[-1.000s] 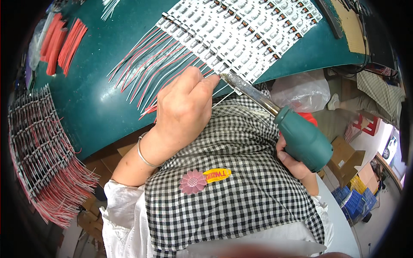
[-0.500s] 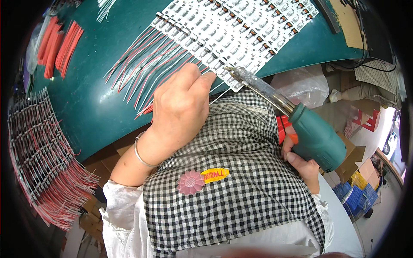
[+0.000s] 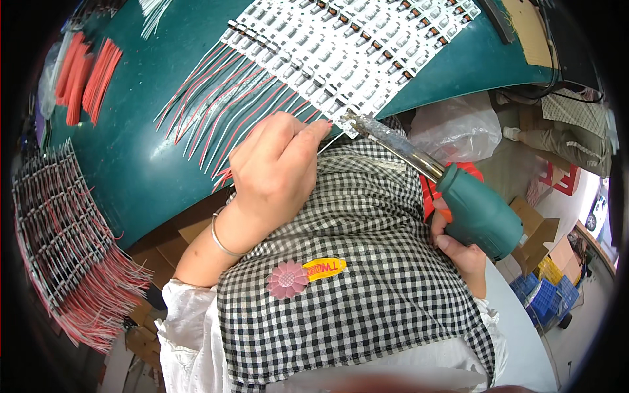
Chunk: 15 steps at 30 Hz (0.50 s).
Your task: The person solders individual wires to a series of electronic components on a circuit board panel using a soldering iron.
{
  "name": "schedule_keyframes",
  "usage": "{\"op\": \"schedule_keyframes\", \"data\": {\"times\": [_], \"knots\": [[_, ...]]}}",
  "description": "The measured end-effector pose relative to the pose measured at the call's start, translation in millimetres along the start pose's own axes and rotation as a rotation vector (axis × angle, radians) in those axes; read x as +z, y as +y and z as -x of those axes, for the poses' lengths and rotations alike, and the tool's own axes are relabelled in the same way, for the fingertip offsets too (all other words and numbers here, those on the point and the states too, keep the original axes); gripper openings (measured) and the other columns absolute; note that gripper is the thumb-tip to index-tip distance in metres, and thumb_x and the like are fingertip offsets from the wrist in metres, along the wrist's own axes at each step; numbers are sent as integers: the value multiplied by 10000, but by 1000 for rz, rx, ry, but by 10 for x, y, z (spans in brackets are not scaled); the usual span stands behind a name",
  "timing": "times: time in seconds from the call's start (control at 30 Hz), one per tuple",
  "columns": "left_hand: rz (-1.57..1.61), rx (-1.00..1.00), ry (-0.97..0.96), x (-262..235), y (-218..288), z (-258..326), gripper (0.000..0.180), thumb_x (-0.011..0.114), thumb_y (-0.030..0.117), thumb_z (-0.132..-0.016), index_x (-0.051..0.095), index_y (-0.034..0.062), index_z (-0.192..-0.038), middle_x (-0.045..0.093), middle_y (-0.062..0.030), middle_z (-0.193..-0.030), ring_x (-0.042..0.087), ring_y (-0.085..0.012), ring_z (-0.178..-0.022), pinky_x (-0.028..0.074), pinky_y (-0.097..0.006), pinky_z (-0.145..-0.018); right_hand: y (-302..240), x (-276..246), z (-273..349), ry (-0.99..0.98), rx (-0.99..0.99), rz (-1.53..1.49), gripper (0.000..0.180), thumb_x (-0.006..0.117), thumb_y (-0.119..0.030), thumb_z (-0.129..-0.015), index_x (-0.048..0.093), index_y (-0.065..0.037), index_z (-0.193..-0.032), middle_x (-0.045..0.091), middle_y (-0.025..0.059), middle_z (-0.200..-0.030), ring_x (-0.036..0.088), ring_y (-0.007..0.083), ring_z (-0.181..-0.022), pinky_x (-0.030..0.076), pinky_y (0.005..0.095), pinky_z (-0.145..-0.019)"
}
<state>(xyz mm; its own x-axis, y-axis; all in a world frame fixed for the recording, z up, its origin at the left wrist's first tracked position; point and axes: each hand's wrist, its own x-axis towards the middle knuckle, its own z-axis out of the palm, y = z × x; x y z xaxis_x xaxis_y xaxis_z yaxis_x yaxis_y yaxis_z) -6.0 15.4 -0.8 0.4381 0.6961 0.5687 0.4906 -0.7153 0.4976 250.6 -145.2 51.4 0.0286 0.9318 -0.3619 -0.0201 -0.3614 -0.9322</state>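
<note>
**Iron tip now on the panel edge, up from the lap**

Since a second ago, we've swung the soldering gun up and left. Its green body was low by the right hip, barrel short of the board. Now the metal tip sits at the near edge of the white panel of small components, just right of our left fingertips. Half a second ago it was almost there; the last bit of travel closed the gap.

Our right hand is wrapped around the gun's grip, fingers closed on it, orange trigger just above them. Mostly hidden behind the gun body.

Our left hand has barely shifted. It's fingers-forward, pinched narrow on a thin pale wire that runs toward the tip. We can't tell if wire and tip actually touch; they're very close.

Our read: positioning is done, the joint at the panel's near row is the one being worked, and tip, wire and pad have converged at one spot.

Around that:
- red and white wire leads fan out from the panel's left edge across the green table
- bundle of red sleeves at far left
- rack of finished wired pieces hangs at lower left
- checked apron fills the foreground, clear plastic bag under the table edge
</note>
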Motion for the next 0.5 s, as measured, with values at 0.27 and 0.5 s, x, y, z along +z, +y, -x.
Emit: {"op": "schedule_keyframes", "data": {"times": [0.27, 0.5], "knots": [[-28, -19, -79, -6, -28, -14, 203, 758, -60, -679, 693, 30, -849, 503, -45, -637, 527, -161, -525, 401, -283, -451, 69, 42, -17, 5, -33, 119, 477, 707, -45, -685, 566, 39, -1133, 587, 52, -807, 525, 158, -690, 418, 275, -653], [-54, -14, -89, 1, 36, -35, 202, 675, -57, -656, 656, 20, -843, 427, -50, -658, 506, -187, -552, 418, -313, -468, 126, -105, -75, -125, -205, 551, 258, 748, -77, -706, 654, -48, -945, 660, 68, -888, 633, 246, -798, 491, 320, -711]]}}
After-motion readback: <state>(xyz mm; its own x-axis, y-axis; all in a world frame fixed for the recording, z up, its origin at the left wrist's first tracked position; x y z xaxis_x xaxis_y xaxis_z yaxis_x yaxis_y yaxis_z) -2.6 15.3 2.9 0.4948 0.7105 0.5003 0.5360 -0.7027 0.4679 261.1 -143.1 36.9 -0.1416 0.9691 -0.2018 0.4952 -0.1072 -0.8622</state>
